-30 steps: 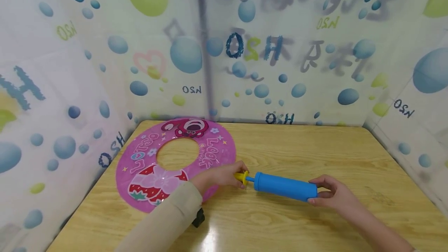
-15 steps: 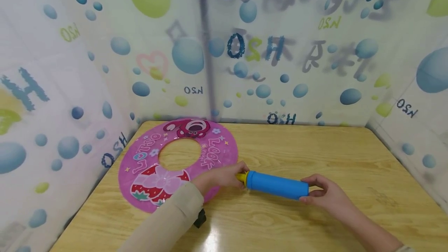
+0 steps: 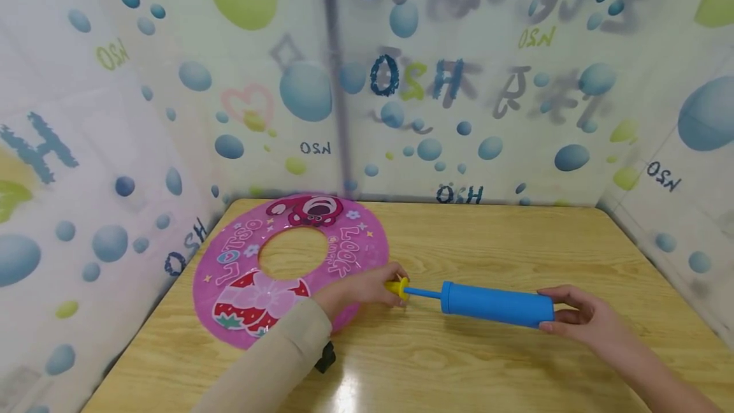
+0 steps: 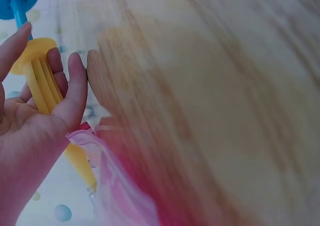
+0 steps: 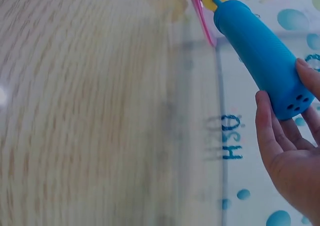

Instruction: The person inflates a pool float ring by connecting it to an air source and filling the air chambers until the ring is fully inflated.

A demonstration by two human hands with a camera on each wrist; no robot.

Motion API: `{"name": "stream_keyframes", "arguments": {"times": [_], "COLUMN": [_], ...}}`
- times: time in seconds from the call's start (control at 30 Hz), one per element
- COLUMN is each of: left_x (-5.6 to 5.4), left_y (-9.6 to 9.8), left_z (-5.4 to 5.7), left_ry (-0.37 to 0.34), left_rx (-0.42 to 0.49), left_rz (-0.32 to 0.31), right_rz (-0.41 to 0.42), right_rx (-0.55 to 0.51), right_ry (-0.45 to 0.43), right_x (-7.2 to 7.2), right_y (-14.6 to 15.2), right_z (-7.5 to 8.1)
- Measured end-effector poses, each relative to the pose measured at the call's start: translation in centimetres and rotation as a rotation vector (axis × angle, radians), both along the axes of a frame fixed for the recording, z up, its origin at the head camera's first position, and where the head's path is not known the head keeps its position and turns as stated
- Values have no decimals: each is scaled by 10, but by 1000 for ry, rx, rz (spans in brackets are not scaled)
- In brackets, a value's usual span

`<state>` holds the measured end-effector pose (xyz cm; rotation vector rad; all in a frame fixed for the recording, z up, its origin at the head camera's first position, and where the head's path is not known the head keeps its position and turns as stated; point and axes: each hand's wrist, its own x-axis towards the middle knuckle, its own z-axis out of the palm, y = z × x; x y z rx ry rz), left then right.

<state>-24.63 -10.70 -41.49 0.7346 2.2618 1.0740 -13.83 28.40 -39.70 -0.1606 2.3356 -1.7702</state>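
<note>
Pump, blue, first in the head view: its barrel (image 3: 499,304) lies crosswise over the wooden table (image 3: 516,241), with a thin blue rod (image 3: 424,293) drawn out towards a yellow handle (image 3: 397,288). The left hand (image 3: 367,287), below a pale sleeve (image 3: 275,349), has its fingers curled round that handle; the right hand (image 3: 587,317) pinches the barrel's far end between thumb and fingers. Beside the left hand, partly under that forearm, a pink swim ring (image 3: 209,298) lies flat, lettered "LOTSO" and "LOOK", with a smaller word too small to read, plus a bear and strawberries. Behind, the wall cloth (image 3: 487,30) repeats "H2O" in mirror writing, in blue and green; the blurred grey characters cannot be read.

In the left wrist view, fingers and thumb surround the ribbed handle, whose tapered tip runs down past the palm, near the ring's pink edge.

In the right wrist view, the thumb and fingers hold the barrel around its end, which shows small round holes; a mirrored "H2O" reads sideways on the cloth
</note>
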Motion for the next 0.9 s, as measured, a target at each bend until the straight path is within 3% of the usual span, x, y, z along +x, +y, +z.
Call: {"name": "stream_keyframes", "arguments": {"times": [0.33, 0.67, 0.77, 0.9], "left_x": [-1, 0, 0, -1], "left_y": [-1, 0, -2, -6], "left_z": [-3, -2, -3, -3], "left_ry": [-33, -47, -44, -25], "left_rx": [51, 92, 109, 80], "left_rz": [0, 41, 54, 45], "right_rz": [-79, -170, -167, -113], "right_rx": [148, 246, 212, 88], "right_ry": [13, 188, 197, 149], "right_x": [9, 13, 10, 3], "right_y": [36, 54, 51, 41], "right_z": [7, 7, 9, 9]}}
